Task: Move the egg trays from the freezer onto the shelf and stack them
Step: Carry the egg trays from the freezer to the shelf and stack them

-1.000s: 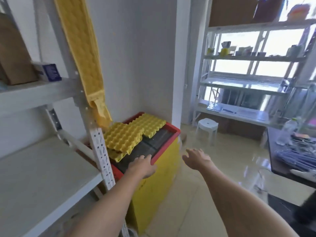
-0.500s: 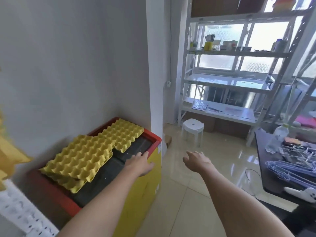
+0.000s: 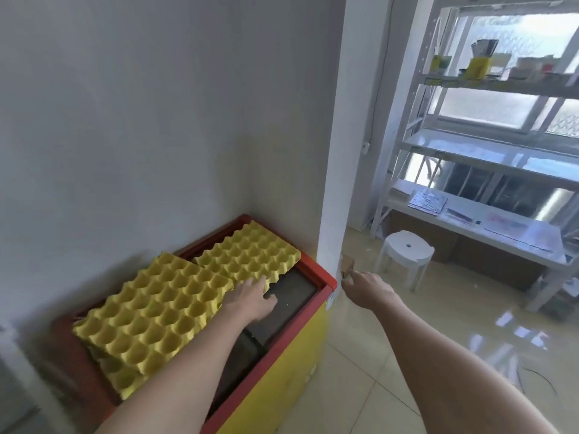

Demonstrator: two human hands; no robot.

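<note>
Egg trays point(image 3: 200, 296): lying on freezer point(image 3: 282, 349) lid. Left hand point(image 3: 250, 299): grip spread flat, holding nothing, touching far tray's near edge. Right hand point(image 3: 366, 286): hovering beside freezer, grip loose, empty.

Two bare forearms enter from the bottom edge, each uncovered from the frame's lower border to the wrist; no sleeve edge shows anywhere along them. The left hand point(image 3: 250, 300) is bare, with no glove, and the right hand point(image 3: 366, 285) is likewise ungloved. Neither wrist carries a watch, band or bracelet. The fingers look free of rings, though motion blur softens them, so small details there cannot be told. Nothing else of the person's body or clothing shows.
</note>
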